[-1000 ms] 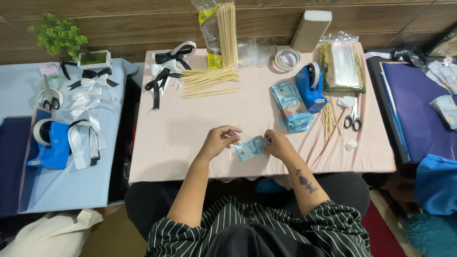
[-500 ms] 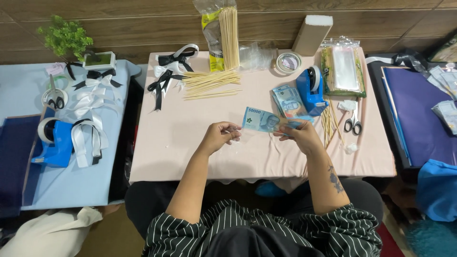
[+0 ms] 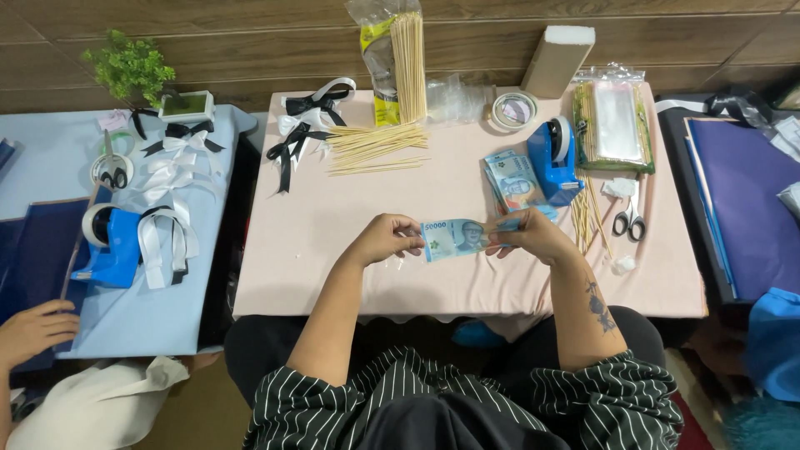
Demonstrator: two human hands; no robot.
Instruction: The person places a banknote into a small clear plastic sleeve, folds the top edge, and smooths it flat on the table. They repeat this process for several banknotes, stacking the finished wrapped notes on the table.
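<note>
A blue banknote is stretched flat between both my hands, just above the pink table. My left hand pinches its left end. My right hand grips its right end. A small stack of more blue banknotes lies on the table beyond my right hand, beside a blue tape dispenser.
Loose wooden skewers and a bag of them lie at the back, with black-and-white ribbon bows. Scissors sit at the right. A side table at the left holds ribbons, another dispenser, and another person's hand.
My hands lifted the folded note from the stack area, opened it out and now hold it flat and centred between them.
</note>
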